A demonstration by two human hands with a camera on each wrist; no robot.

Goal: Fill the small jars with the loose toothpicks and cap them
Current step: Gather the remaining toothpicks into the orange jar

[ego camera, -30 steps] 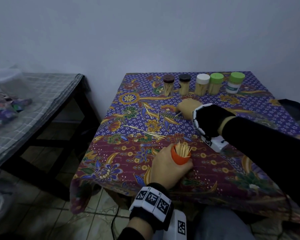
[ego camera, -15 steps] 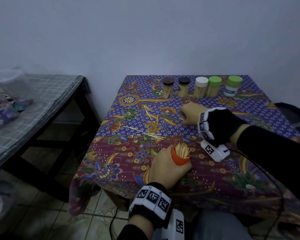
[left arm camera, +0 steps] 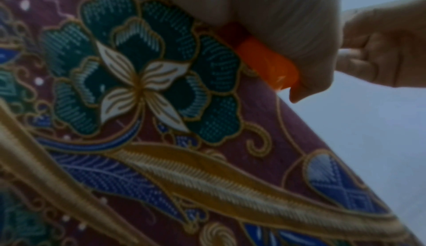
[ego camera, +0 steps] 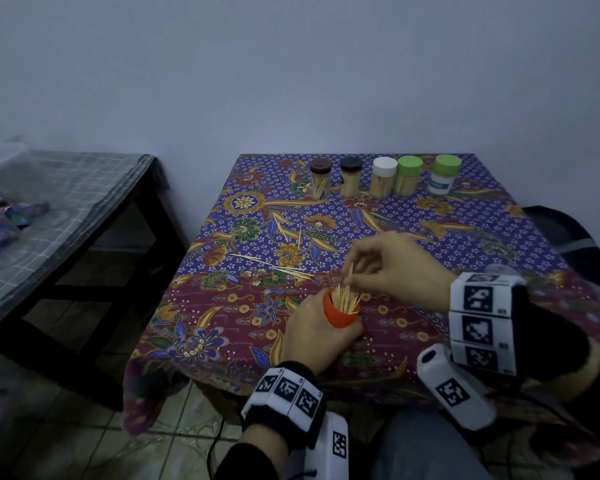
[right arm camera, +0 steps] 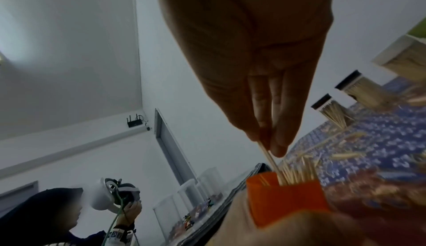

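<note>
My left hand (ego camera: 317, 329) grips an open orange jar (ego camera: 341, 313) near the table's front edge, and the jar bristles with toothpicks (ego camera: 345, 299). In the left wrist view only a strip of the orange jar (left arm camera: 267, 62) shows under my palm. My right hand (ego camera: 392, 268) hovers just above the jar and pinches a few toothpicks (right arm camera: 271, 160) whose tips reach into the orange jar (right arm camera: 285, 197). Loose toothpicks (ego camera: 278, 266) lie scattered on the patterned cloth (ego camera: 250, 306) beyond the jar. No cap for the orange jar is visible.
Several capped jars stand in a row at the table's far edge: brown-lidded (ego camera: 321, 180), black-lidded (ego camera: 351, 176), white-lidded (ego camera: 383, 176) and two green-lidded (ego camera: 409, 174). A dark side table (ego camera: 66, 192) stands left. Another person (right arm camera: 69, 219) sits in the right wrist view's background.
My right hand has come back from the middle of the table to just above the orange jar, now pinching toothpicks. The left hand and jar have stayed put.
</note>
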